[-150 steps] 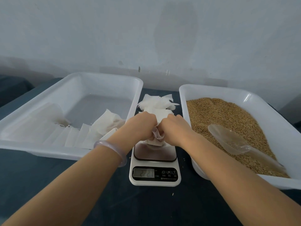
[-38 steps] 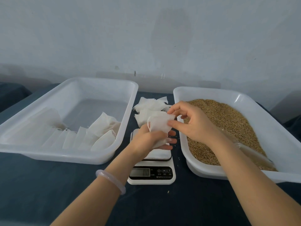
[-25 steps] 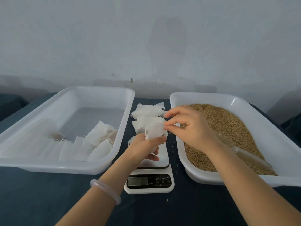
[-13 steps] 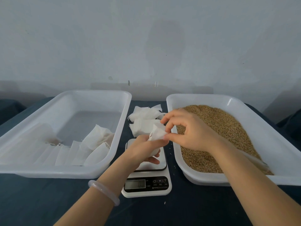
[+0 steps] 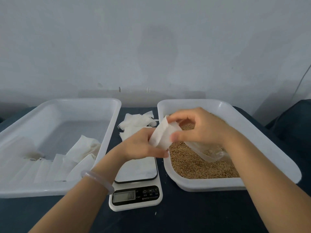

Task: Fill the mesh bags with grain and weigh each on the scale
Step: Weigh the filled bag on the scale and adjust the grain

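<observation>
A white mesh bag [image 5: 162, 134] hangs tilted over the left edge of the grain tray [image 5: 262, 130]. My left hand [image 5: 143, 146] grips its lower end. My right hand [image 5: 197, 127] pinches its upper rim between thumb and fingers. Brown grain [image 5: 193, 163] fills that tray, and a clear plastic scoop [image 5: 207, 153] lies on it under my right wrist. The white kitchen scale [image 5: 135, 185] stands between the two trays, its platform bare. A pile of flat mesh bags [image 5: 137, 122] lies behind the scale.
On the left, a white tray [image 5: 55, 118] holds a row of filled white bags [image 5: 55, 165] along its near side. Everything stands on a dark blue tabletop [image 5: 185, 216]. A pale wall rises right behind the trays.
Both hands carried the bag from above the scale rightward over the grain tray's edge. My right hand shifted its pinch to the bag's upper rim. The camera tilted up a little.
</observation>
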The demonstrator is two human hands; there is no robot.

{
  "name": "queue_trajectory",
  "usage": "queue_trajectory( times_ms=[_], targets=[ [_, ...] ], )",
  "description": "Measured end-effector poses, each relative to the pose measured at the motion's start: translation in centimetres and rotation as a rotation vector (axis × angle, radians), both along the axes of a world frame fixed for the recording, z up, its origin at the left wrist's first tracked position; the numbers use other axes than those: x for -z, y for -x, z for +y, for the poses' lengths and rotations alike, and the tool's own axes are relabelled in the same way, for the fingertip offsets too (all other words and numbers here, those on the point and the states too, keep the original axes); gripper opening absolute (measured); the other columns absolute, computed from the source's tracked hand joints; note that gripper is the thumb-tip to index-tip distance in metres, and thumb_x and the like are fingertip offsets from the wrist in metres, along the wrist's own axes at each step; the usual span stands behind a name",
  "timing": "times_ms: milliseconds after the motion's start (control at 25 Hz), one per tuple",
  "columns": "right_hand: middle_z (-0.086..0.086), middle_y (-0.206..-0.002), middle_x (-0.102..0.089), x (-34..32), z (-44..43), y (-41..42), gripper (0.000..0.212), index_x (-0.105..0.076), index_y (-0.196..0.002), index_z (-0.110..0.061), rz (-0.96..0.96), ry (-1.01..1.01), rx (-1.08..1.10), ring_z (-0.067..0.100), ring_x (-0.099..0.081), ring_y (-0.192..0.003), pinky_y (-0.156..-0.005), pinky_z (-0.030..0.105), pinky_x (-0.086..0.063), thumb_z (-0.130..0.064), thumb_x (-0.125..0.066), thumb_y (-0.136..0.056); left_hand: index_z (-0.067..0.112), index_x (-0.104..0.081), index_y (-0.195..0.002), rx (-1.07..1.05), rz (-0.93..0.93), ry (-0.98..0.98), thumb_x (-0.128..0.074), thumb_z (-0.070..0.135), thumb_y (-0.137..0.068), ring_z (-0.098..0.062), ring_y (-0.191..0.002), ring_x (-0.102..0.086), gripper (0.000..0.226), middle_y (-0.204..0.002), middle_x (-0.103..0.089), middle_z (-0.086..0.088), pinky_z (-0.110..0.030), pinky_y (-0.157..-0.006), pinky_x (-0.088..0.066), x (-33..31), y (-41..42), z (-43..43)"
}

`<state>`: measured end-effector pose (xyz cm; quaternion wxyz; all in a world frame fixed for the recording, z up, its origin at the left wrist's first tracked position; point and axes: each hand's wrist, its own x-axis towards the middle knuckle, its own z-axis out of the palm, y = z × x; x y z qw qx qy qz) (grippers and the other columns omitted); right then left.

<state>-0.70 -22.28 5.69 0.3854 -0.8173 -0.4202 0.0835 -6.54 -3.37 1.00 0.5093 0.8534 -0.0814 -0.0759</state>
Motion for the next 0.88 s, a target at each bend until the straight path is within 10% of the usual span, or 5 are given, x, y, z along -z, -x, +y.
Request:
queue_trajectory(
  times_ms=[120,320,640,880],
  targets=[
    [-0.016,-0.098,-0.068,1.0,-3.9,-2.5,0.031,-0.067,-0.094,-0.034,0.04,-0.005,0.205,0.002,-0.063,-0.095,-0.086,0.025,-0.05,-0.059,-0.06,-0.077,0.004,-0.06,-0.094,-0.02,-0.047,0.062,-0.072,0.0,-0.077,-0.009,-0.06,-0.058,0.021,-0.072,-0.059,-0.001,-0.024,-0.06,-0.05,0.0,-0.3,-0.7],
    [-0.012,-0.112,-0.059,6.5,-12.1,-5.3,0.027,-0.059,-0.104,-0.031,0.139,0.788,0.436,0.006,-0.055,-0.099,-0.087,0.024,-0.045,-0.034,-0.071,-0.08,-0.003,-0.059,-0.09,-0.055,-0.046,0.19,-0.075,0.008,-0.073,-0.016,-0.051,-0.052,0.025,-0.069,-0.057,-0.011,-0.026,-0.055,-0.046,0.6,-1.4,-1.9],
    [-0.016,-0.109,-0.059,6.2,-13.3,-4.7,0.025,-0.056,-0.106,-0.036,-0.115,0.522,0.49,0.007,-0.057,-0.103,-0.098,0.032,-0.041,-0.027,-0.066,-0.084,0.02,-0.059,-0.084,-0.139,0.007,0.222,-0.081,0.006,-0.063,-0.013,-0.074,-0.059,0.033,-0.074,-0.058,0.002,-0.026,-0.065,-0.048,1.3,-3.4,-4.0],
    [-0.028,-0.109,-0.049,6.4,-10.6,-4.0,0.03,-0.058,-0.113,-0.041,-0.514,0.574,0.389,-0.004,-0.039,-0.11,-0.112,0.036,0.006,-0.032,-0.061,-0.086,0.019,-0.059,-0.087,-0.297,-0.049,0.068,-0.078,0.009,-0.067,-0.015,-0.075,-0.057,0.03,-0.081,-0.057,-0.004,-0.025,-0.062,-0.045,1.6,-3.7,-4.4]
  ],
)
